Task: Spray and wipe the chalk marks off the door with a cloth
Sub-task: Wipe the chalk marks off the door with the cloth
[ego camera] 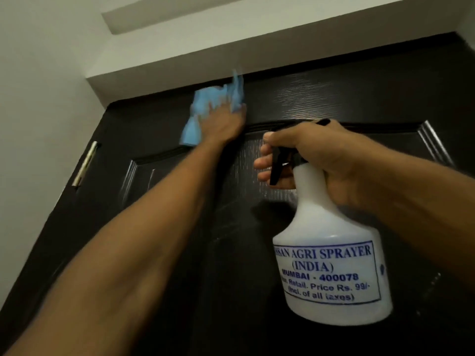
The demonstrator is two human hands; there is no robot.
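While left hand (221,122) presses cloth (205,109) flat under spread fingers at door's (154,253) eleven o'clock, right hand (316,160) grips spray bottle (331,253).

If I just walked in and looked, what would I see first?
Probably the big white spray bottle with blue writing, low on the right, held by its neck in the right hand with fingers at the black trigger. Next, the bright blue cloth, which the left hand presses flat against the top of the dark door.
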